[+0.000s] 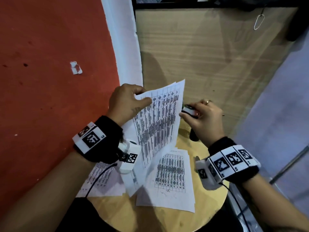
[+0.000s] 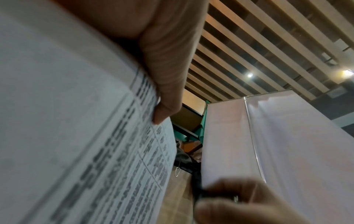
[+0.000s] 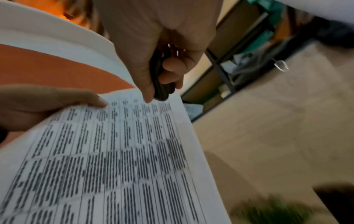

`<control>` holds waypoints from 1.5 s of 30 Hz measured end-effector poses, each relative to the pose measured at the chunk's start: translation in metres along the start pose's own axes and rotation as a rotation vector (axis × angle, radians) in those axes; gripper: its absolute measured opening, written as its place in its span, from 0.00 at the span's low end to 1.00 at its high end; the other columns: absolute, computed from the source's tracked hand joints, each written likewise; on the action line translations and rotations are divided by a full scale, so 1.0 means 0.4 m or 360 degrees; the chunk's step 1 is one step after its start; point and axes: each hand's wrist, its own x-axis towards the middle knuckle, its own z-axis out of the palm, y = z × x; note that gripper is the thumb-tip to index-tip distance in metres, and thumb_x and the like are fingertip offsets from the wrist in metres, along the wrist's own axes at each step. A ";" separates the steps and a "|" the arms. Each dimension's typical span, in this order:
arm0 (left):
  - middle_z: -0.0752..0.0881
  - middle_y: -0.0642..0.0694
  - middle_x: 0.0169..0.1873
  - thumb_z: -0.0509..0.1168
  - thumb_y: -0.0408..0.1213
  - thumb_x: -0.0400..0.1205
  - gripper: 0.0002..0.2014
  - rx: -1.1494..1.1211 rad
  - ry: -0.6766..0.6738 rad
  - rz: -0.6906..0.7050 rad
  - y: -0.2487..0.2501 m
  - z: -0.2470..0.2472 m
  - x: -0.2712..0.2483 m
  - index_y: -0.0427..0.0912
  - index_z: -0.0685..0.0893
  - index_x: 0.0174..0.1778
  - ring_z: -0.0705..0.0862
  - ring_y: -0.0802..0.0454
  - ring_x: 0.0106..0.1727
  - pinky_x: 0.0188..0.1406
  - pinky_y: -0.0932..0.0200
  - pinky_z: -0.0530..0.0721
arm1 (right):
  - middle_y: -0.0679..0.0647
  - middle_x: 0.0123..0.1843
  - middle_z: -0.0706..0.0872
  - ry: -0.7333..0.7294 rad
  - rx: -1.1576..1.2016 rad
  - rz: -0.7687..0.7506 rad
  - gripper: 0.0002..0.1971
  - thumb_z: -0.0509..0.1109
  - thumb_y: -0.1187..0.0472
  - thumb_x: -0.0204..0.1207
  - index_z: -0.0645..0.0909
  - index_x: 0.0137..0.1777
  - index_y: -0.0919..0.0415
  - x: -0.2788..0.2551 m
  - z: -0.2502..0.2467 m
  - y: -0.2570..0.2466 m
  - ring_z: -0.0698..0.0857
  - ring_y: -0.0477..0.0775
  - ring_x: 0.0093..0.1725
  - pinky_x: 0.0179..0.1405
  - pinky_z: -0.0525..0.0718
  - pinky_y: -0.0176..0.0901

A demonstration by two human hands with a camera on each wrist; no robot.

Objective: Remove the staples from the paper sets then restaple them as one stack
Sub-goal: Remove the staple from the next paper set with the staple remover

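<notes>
My left hand [image 1: 142,97] pinches the top edge of a printed paper set [image 1: 158,121] and holds it upright over the round wooden table [image 1: 167,220]. The thumb [image 2: 168,78] lies on the printed side of this paper set [image 2: 76,136]. My right hand [image 1: 189,113] grips a small black and white stapling tool [image 1: 190,112] at the set's right edge. Whether it is a stapler or a staple remover I cannot tell. In the right wrist view the tool [image 3: 161,81] is black and its tip sits just above the paper set's [image 3: 124,151] top edge. Two more paper sets [image 1: 170,180] [image 1: 102,178] lie flat on the table.
An orange-red surface [image 1: 50,81] and a white strip [image 1: 123,47] fill the left. A wood-grain panel [image 1: 209,56] stands behind the table, with a metal loop [image 1: 258,22] on it. A dark object [image 1: 194,136] sits under my right hand. Cables trail from both wrists.
</notes>
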 end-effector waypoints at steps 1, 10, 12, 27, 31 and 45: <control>0.90 0.43 0.33 0.65 0.58 0.62 0.20 0.0031 -0.0018 0.0005 -0.004 -0.004 0.005 0.45 0.89 0.35 0.88 0.40 0.36 0.40 0.44 0.85 | 0.62 0.34 0.85 -0.0066 0.0012 0.0078 0.15 0.77 0.53 0.61 0.88 0.39 0.67 -0.015 0.015 0.016 0.83 0.61 0.36 0.37 0.72 0.41; 0.91 0.41 0.35 0.66 0.58 0.63 0.23 0.0063 -0.0122 -0.0013 -0.074 -0.011 0.032 0.42 0.90 0.39 0.88 0.36 0.40 0.42 0.43 0.85 | 0.58 0.46 0.88 -0.0544 0.0174 0.0618 0.21 0.82 0.58 0.63 0.87 0.53 0.67 -0.068 0.076 0.079 0.81 0.48 0.43 0.39 0.71 0.30; 0.89 0.43 0.32 0.69 0.56 0.65 0.20 -0.0011 -0.0179 -0.0034 -0.085 -0.017 0.034 0.42 0.90 0.38 0.86 0.43 0.32 0.36 0.52 0.83 | 0.58 0.52 0.86 -0.0555 0.0470 0.0766 0.21 0.83 0.58 0.60 0.87 0.54 0.61 -0.052 0.076 0.084 0.83 0.48 0.43 0.34 0.77 0.34; 0.89 0.59 0.30 0.73 0.23 0.71 0.08 -0.0521 -0.0423 -0.0068 -0.114 -0.048 0.023 0.34 0.86 0.45 0.84 0.68 0.34 0.38 0.73 0.82 | 0.49 0.40 0.92 -0.0880 0.1548 0.0984 0.32 0.89 0.60 0.35 0.88 0.45 0.57 0.015 -0.002 0.059 0.89 0.43 0.37 0.31 0.83 0.29; 0.89 0.61 0.29 0.70 0.26 0.76 0.09 -0.0876 0.0022 -0.0329 -0.195 -0.051 -0.039 0.46 0.84 0.41 0.83 0.69 0.32 0.32 0.75 0.78 | 0.51 0.37 0.92 -0.0557 0.1857 0.1043 0.21 0.86 0.59 0.39 0.91 0.38 0.55 0.028 -0.036 0.053 0.89 0.44 0.34 0.30 0.83 0.29; 0.89 0.63 0.28 0.65 0.20 0.77 0.11 -0.0901 0.0405 -0.0630 -0.297 -0.018 -0.136 0.42 0.81 0.44 0.85 0.69 0.31 0.34 0.74 0.82 | 0.47 0.36 0.87 -0.0518 0.1574 0.1302 0.25 0.78 0.55 0.54 0.81 0.52 0.61 -0.058 0.059 0.058 0.82 0.38 0.28 0.21 0.73 0.26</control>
